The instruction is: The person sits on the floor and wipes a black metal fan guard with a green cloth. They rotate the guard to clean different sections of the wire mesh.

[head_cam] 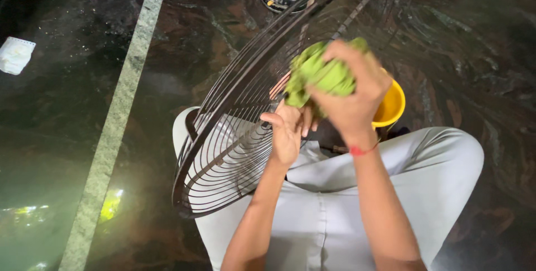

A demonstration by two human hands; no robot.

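Right hand (pixel 354 95) clenches the green cloth (pixel 321 73) at frame centre; left hand (pixel 287 131) grips the fan guard (pixel 223 148): wipe along each wire

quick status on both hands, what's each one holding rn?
Left hand: closed on the dark wire fan grille, steadying it.
Right hand: closed on a bunched green cloth, pressed against the grille.

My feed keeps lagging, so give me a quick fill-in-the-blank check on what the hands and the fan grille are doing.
1. The right hand grips a crumpled ____ cloth.
2. The left hand steadies the round wire fan ____.
3. Behind the right hand stands a ____ container.
4. The floor is dark, polished ____.

Missing words: green; grille; yellow; stone
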